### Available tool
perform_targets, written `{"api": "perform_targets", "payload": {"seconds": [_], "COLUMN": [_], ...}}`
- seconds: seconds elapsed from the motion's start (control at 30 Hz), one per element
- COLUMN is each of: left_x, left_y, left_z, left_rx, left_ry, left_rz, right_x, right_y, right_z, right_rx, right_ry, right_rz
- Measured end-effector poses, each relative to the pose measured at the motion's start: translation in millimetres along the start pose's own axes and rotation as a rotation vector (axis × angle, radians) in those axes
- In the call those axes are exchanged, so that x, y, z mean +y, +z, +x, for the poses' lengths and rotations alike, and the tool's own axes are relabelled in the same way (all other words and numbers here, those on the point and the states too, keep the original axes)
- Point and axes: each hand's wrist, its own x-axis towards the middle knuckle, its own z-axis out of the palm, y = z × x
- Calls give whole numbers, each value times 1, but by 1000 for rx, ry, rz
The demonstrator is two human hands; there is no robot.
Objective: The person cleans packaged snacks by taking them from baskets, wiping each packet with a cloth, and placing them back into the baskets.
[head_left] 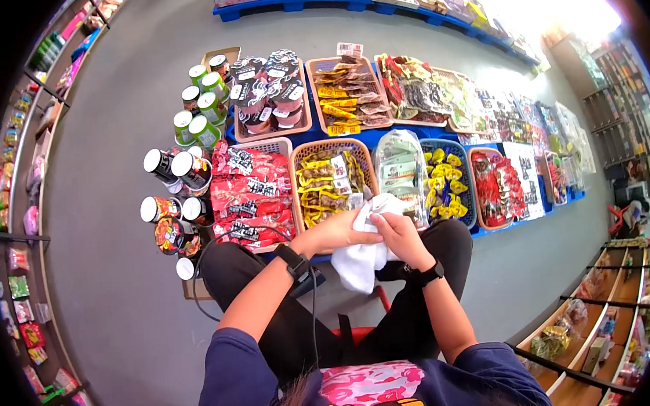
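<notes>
A white cloth (359, 269) is bunched between my two hands, just above my lap. My left hand (340, 231) has its fingers closed on the cloth from the left side. From the right, my right hand (400, 236) grips the same cloth, its thumb side towards the left hand. Part of the cloth hangs down below the hands, and some fingers are hidden in its folds. Right beyond the hands stands a basket of yellow packets (325, 177). Clear-wrapped pale packs (400, 171) lie beside it.
Red packets fill a basket (254, 188) at the left, flanked by lidded cups (191, 167). Further right are a blue basket (467, 159) and a basket of red packets (497, 186). More baskets stand behind. A cable (315, 314) runs near my left wrist. Shelves (33, 240) line both sides.
</notes>
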Motion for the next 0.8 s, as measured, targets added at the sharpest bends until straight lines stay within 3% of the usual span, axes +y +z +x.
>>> {"api": "perform_targets", "payload": {"seconds": [0.07, 0.1, 0.13, 0.2, 0.27, 0.33, 0.37, 0.4, 0.47, 0.6, 0.73, 0.8], "left_x": [-29, -43, -47, -41, -45, -54, -42, -39, -26, -30, -21, -16], "left_y": [-27, -40, -48, -56, -58, -54, -45, -49, -52, -58, -61, -61], "left_z": [3, 8, 10, 16, 24, 24, 19, 17, 14, 11, 3, 1], "left_rx": [157, 292, 400, 525, 423, 330, 388, 338, 367, 415, 455, 547], "left_ry": [6, -63, 1, -9, -54, 17, 23, -115, -194, -210, -304, -229], "left_rz": [-87, -136, -237, -288, -164, -96, -214, -239, -311, -382, -396, -495], "right_x": [-6, -14, -3, 5, 26, 71, 96, 113, 147, 194, 196, 195], "right_y": [-5, -10, -11, -12, -14, -8, -5, -2, 7, 14, 9, 10], "right_z": [21, 32, 48, 82, 127, 169, 188, 201, 227, 255, 279, 291], "right_rx": [-48, -143, -119, -71, -64, -12, -13, 23, 155, 260, 115, 67], "right_ry": [-160, 21, -119, -40, -25, -175, -222, -186, -101, -43, 17, 65], "right_rz": [-150, -87, -130, 25, 34, -286, -322, -332, -394, -544, -540, -575]}}
